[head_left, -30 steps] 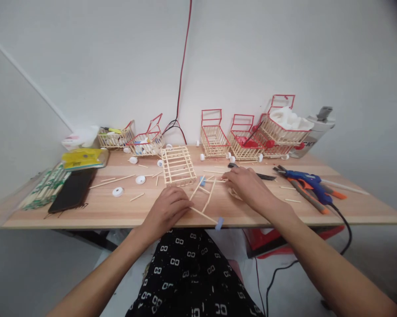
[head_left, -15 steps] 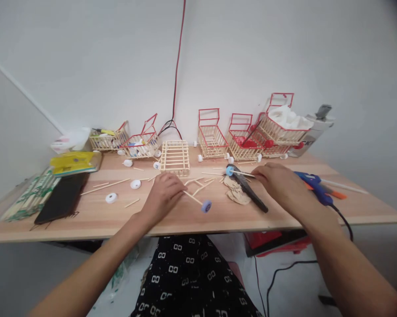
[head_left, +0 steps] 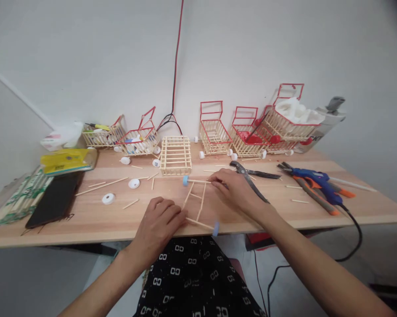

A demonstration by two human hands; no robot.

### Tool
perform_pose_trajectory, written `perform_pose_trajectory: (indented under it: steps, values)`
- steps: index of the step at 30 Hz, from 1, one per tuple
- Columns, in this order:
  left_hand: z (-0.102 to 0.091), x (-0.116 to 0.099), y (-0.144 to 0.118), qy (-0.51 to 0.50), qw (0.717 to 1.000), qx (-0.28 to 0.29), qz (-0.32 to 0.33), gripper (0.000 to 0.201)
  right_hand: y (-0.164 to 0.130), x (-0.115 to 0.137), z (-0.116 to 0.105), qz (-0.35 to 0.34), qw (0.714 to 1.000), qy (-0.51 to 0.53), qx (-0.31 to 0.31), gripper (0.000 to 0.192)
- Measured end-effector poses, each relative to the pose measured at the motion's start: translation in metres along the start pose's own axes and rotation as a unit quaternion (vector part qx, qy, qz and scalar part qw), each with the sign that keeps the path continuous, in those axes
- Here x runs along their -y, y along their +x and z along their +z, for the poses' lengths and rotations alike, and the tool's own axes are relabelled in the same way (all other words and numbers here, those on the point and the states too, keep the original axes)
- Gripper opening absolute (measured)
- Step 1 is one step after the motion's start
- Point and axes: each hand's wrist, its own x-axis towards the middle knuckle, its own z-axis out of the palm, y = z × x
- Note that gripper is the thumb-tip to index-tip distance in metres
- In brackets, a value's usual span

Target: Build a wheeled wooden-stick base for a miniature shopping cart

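Note:
My left hand [head_left: 162, 221] is closed on the left end of a thin wooden stick [head_left: 200, 223] near the table's front edge. A bluish wheel [head_left: 215, 228] sits on that stick's right end. Farther back, my right hand [head_left: 230, 188] pinches the right end of a second wooden stick [head_left: 198, 181], which has a light blue wheel [head_left: 185, 180] on its left end. Between the two sticks lies a small frame of thin sticks [head_left: 201, 203], its ends meeting or lying close to both. Whatever my fingers cover at the held ends is hidden.
Several small stick carts with red handles [head_left: 215, 134] line the wall, beside an upturned stick basket [head_left: 175, 155]. Black cutters [head_left: 248, 176], orange-handled pliers [head_left: 315, 193] and a blue glue gun [head_left: 312, 176] lie right. Loose white wheels [head_left: 108, 198] and a black phone-like slab [head_left: 55, 198] lie left.
My right hand has brought its wheeled stick leftward to the frame's far end. My left hand has moved nearer the front edge with its stick. The stick frame now lies between them.

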Motion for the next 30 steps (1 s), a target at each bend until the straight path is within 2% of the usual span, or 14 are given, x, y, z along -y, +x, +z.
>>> perform_pose_trajectory:
  steps: [6, 13, 17, 22, 30]
  values:
    - [0.002, 0.000, 0.003, -0.037, 0.999, 0.005, 0.011, 0.010, 0.010, 0.002, 0.012, 0.023, 0.999, -0.005, 0.035, 0.016]
    - [0.007, 0.006, 0.008, -0.097, 0.994, 0.057, 0.013, 0.012, 0.014, -0.009, 0.017, 0.042, 0.998, -0.016, 0.036, 0.012]
    - [0.001, 0.003, 0.000, -0.139, 0.990, 0.028, 0.022, 0.017, 0.014, -0.014, 0.016, 0.051, 0.998, -0.028, 0.027, 0.011]
    - [-0.008, -0.002, -0.013, -0.115, 0.993, -0.017, 0.012, 0.024, 0.011, -0.014, 0.014, 0.046, 0.998, -0.017, 0.028, 0.011]
    - [0.000, -0.001, 0.001, -0.078, 0.995, -0.059, -0.031, 0.020, 0.010, -0.006, 0.016, 0.032, 0.999, -0.001, 0.039, 0.012]
